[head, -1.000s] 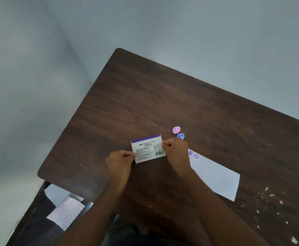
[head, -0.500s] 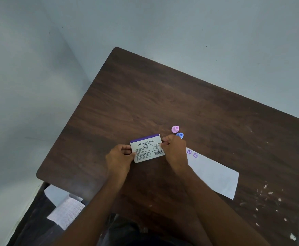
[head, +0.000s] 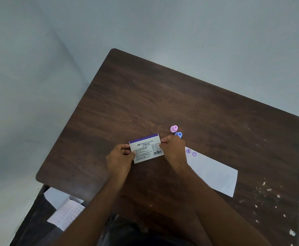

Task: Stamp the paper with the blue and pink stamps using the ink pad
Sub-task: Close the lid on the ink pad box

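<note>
Ink pad [head: 146, 148], closed, label side up, sits mid-table [head: 145, 96], pinched at its ends by left hand [head: 119, 158] and right hand [head: 173, 150]. Pink stamp [head: 173, 128] and blue stamp [head: 178, 134] stand just beyond. Paper [head: 214, 173] bearing two purple prints lies toward the right edge.

a plain room, likely a home: bare pale walls [head: 145, 23] around a scuffed wooden table [head: 180, 103].
</note>
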Tool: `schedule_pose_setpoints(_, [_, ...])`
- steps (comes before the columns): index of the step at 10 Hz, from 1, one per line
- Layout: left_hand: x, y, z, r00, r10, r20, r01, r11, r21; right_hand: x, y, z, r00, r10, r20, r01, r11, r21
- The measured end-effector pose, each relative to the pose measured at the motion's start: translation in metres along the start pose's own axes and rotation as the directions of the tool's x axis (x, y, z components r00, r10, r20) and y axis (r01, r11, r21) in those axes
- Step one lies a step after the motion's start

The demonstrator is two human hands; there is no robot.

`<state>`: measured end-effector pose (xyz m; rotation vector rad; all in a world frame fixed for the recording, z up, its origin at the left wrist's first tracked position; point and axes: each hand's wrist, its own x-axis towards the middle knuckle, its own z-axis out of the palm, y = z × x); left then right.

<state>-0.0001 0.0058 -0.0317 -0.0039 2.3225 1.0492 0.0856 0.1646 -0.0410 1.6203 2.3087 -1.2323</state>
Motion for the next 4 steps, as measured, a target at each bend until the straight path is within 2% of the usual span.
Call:
schedule_pose_setpoints(2, [0.003, -0.003, 0.004, 0.996, 0.092, -0.011, -0.091, 0.993, 0.069, -0.001, -0.002, 0.000, 0.999, -0.027, -0.017, 0.026, 0.999, -0.037])
schedule_pose_setpoints(3, [0.004, 0.000, 0.007, 0.986, 0.164, -0.020, -0.161, 0.982, 0.096, 0.001, -0.003, 0.000, 0.998, -0.052, -0.022, 0.048, 0.985, -0.166])
schedule_pose_setpoints(4, [0.001, 0.009, 0.005, 0.946, 0.317, -0.070, -0.298, 0.934, 0.194, -0.004, -0.005, -0.007, 0.982, -0.165, -0.095, 0.149, 0.977, -0.154])
